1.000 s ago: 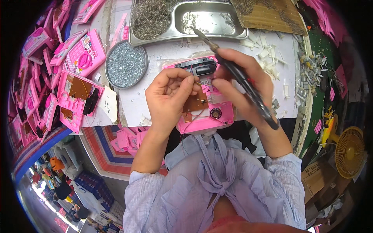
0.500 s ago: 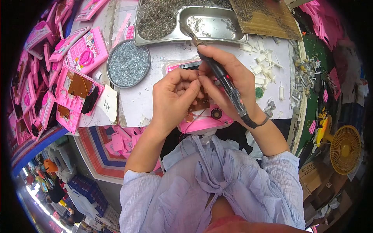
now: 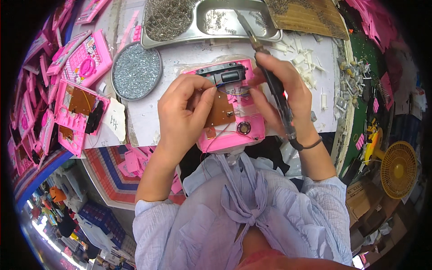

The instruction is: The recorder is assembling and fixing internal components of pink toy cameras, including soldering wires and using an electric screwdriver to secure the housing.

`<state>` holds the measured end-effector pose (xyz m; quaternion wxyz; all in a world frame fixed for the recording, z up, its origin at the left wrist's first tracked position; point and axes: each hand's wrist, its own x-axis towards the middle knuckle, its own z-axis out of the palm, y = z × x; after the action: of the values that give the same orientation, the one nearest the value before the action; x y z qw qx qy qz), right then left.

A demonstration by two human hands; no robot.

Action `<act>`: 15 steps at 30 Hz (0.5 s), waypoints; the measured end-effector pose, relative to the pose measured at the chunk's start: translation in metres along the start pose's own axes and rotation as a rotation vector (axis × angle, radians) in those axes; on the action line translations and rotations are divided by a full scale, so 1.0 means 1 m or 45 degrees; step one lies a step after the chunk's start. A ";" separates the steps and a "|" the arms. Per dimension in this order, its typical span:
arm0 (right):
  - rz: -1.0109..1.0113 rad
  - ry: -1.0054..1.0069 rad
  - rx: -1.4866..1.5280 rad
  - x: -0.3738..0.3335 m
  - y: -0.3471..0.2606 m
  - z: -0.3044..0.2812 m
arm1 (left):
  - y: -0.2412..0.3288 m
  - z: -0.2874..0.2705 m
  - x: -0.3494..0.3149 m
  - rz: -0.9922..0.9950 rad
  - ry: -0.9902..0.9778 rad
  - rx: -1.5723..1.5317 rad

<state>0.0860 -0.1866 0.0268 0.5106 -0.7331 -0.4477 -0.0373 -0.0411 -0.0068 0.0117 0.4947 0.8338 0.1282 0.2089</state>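
A pink plastic toy casing (image 3: 209, 144) lies inside-up before me, with a brown circuit board (image 3: 220, 110), a round black speaker (image 3: 243, 128) and a black plastic module (image 3: 227, 75) in it. At the module's lower edge, my left hand (image 3: 184, 108) pinches what looks like thin wires (image 3: 219, 84) between thumb and forefinger. My right hand (image 3: 288, 90) grips a black pen-shaped tool (image 3: 275, 87) with a small red light. Its slim metal tip points up and away, over the metal tray. The thumb and fingertips of this hand are spread beside the casing's right edge.
A round dish (image 3: 137, 70) of small silvery screws stands left of the casing. Behind it, a metal tray (image 3: 180, 43) holds small springs or screws. White plastic parts (image 3: 310, 67) lie right. Pink casings (image 3: 85, 67) pile up left. A yellow fan (image 3: 398, 169) stands far right.
My hands have moved apart, the left leftward and the right rightward with the tool. The board and black module now show. The view has shifted slightly.
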 end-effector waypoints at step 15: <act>-0.335 -0.539 -0.333 -0.003 0.019 0.002 | -0.003 0.007 -0.015 0.262 -0.020 0.032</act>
<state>0.0961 -0.1884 0.0106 0.2977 -0.7198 -0.6271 -0.0068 -0.0514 -0.0169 0.0025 0.4611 0.8503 0.0407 0.2505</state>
